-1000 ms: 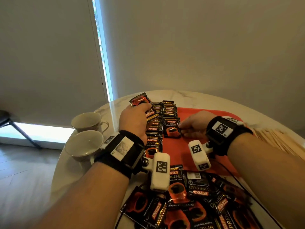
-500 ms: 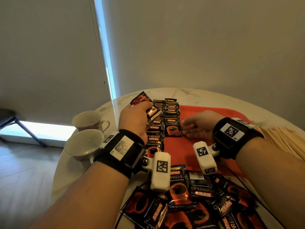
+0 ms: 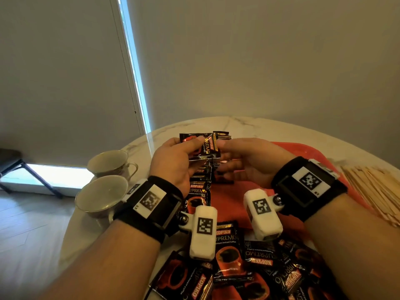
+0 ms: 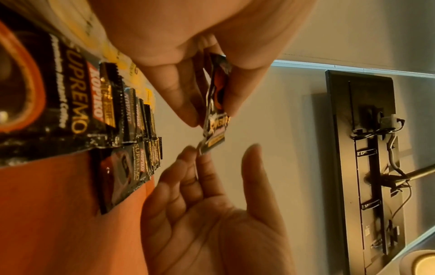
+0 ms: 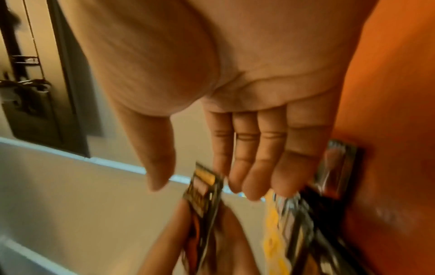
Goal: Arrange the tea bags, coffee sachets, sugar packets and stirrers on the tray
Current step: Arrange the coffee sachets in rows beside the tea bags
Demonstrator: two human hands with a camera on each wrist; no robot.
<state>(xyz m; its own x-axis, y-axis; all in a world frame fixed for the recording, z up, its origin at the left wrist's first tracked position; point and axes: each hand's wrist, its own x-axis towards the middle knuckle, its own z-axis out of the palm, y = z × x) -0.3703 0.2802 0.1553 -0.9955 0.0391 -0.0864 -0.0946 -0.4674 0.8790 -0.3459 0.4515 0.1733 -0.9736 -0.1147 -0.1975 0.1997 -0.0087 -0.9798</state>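
My left hand (image 3: 192, 151) pinches a black and red coffee sachet (image 3: 201, 146) between thumb and fingers, lifted above the red tray (image 3: 233, 200). In the left wrist view the sachet (image 4: 216, 104) hangs edge-on, and it looks like more than one packet. My right hand (image 3: 223, 155) is beside it with straight fingers (image 4: 202, 167) touching its free end and the thumb apart. Two overlapping rows of coffee sachets (image 3: 198, 191) lie along the tray's left side. Wooden stirrers (image 3: 372, 187) are heaped to the right of the tray.
A loose pile of coffee sachets (image 3: 249, 267) covers the table's near edge. Two cups (image 3: 101, 195) stand at the left by the table rim. The right part of the tray is bare red surface. A wall stands close behind the round marble table (image 3: 259, 128).
My left hand lifted its sachet up off the row. My right hand left the sachet it was laying on the tray and rose to meet the held one.
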